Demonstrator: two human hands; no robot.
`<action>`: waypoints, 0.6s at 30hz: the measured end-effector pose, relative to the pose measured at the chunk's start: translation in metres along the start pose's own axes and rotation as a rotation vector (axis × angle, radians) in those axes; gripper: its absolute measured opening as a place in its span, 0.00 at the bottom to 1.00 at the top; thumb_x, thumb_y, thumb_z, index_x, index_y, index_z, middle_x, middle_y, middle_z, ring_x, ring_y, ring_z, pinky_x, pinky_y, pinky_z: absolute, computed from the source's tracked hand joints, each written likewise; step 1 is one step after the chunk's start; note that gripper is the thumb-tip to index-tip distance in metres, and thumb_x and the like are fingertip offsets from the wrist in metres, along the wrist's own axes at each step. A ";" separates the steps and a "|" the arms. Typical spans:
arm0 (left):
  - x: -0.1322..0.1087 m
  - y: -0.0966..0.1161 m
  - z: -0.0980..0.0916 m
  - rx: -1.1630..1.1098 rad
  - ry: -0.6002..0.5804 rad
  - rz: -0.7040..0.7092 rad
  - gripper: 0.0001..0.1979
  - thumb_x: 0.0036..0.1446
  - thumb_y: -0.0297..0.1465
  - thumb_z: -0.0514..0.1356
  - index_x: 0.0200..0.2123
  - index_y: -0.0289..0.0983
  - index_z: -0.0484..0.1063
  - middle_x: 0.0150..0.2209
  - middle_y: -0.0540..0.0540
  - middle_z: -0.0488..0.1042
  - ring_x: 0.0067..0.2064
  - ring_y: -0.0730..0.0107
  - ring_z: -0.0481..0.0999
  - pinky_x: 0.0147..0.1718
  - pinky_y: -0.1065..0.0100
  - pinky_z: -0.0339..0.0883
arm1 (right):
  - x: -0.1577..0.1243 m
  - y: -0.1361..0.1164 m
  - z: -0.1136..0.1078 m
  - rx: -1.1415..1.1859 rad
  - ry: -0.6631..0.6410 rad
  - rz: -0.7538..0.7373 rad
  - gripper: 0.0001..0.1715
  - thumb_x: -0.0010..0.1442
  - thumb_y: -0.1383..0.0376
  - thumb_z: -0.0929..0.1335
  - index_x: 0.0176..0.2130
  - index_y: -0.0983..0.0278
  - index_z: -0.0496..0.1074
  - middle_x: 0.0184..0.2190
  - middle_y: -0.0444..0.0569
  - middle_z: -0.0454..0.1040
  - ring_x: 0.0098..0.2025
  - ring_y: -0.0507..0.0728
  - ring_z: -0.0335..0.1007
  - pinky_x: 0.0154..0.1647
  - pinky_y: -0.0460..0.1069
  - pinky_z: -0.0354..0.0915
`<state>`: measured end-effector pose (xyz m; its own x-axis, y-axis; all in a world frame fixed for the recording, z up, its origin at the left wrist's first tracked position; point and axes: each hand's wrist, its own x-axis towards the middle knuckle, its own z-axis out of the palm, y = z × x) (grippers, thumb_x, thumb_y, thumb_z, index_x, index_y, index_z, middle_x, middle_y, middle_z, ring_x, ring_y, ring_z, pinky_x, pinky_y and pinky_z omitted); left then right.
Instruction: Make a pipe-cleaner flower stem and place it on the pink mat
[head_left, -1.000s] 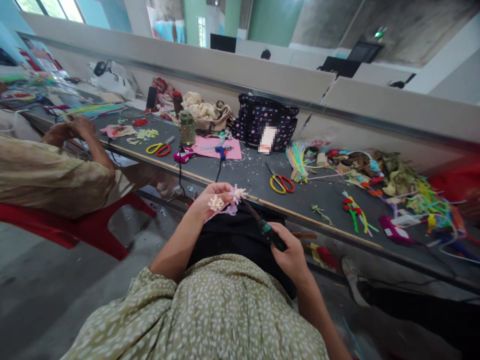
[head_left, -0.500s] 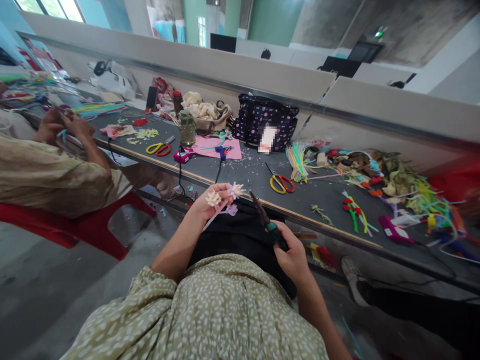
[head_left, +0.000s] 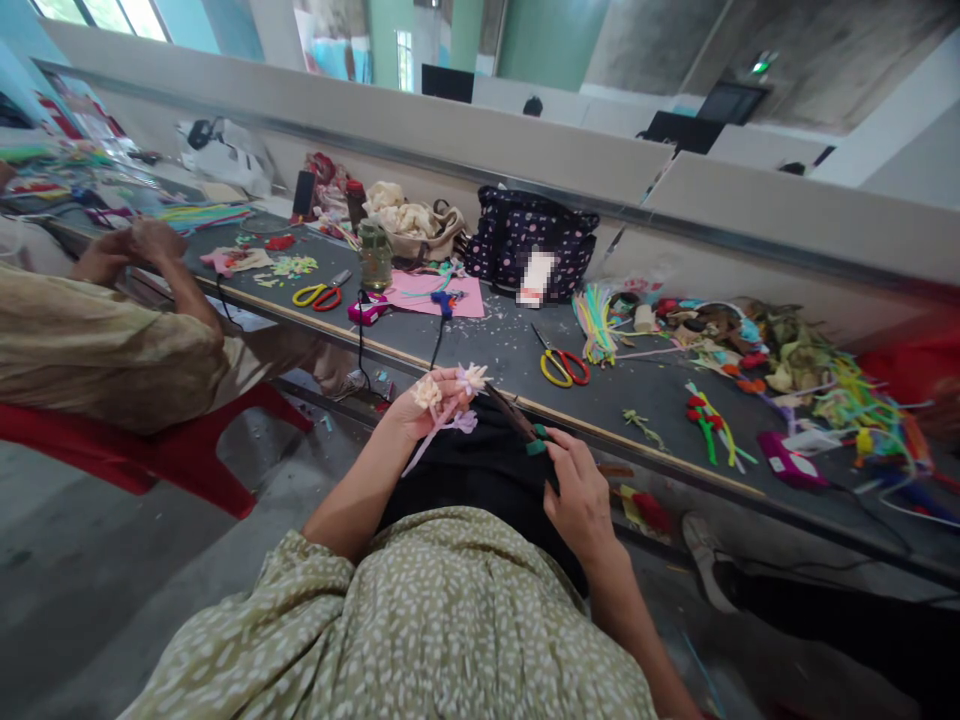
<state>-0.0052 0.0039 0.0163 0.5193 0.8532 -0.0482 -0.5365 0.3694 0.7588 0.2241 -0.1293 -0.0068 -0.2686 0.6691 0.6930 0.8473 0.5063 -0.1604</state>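
My left hand (head_left: pixel 429 402) is closed around small fluffy pipe-cleaner flowers above my lap. A cream flower (head_left: pixel 427 392) sits by the palm, and a cream-and-lilac flower (head_left: pixel 472 379) is pinched at the fingertips. Below them hang a lilac piece (head_left: pixel 463 422) and a pale stem. My right hand (head_left: pixel 581 490) grips long-nosed pliers (head_left: pixel 514 415) with dark jaws and green on the handles. Their tip points at the flower at my left fingertips; I cannot tell whether it touches.
On the dark table (head_left: pixel 487 345) lie scissors (head_left: pixel 562 366), more scissors (head_left: pixel 322 291), a blue glue gun (head_left: pixel 444 303), pipe cleaners (head_left: pixel 596 325) and a magenta box (head_left: pixel 789 460). A jar (head_left: pixel 375 255) and dotted bag (head_left: pixel 532 240) stand behind. Another person (head_left: pixel 97 340) sits at the left.
The pliers' tip has moved left to the flower at my left fingertips. My right hand has turned, its back now facing up more. The left hand stays nearly still.
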 end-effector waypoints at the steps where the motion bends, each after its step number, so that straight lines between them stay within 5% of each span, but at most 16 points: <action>1: 0.000 0.000 0.000 0.001 0.000 -0.001 0.13 0.41 0.26 0.73 0.28 0.32 0.73 0.22 0.49 0.73 0.22 0.75 0.68 0.23 0.70 0.63 | 0.000 0.000 0.000 -0.005 -0.003 -0.004 0.32 0.53 0.81 0.61 0.55 0.61 0.64 0.54 0.61 0.70 0.55 0.65 0.70 0.53 0.61 0.71; 18: 0.000 0.000 0.003 -0.016 -0.002 0.011 0.16 0.34 0.28 0.75 0.24 0.32 0.72 0.20 0.50 0.71 0.20 0.79 0.66 0.19 0.74 0.59 | 0.001 0.002 -0.002 -0.026 0.005 -0.029 0.32 0.51 0.81 0.62 0.53 0.62 0.67 0.53 0.61 0.72 0.55 0.65 0.70 0.53 0.60 0.71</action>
<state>-0.0029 0.0028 0.0182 0.5147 0.8566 -0.0380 -0.5531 0.3655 0.7486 0.2269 -0.1289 -0.0053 -0.2912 0.6512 0.7008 0.8506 0.5116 -0.1219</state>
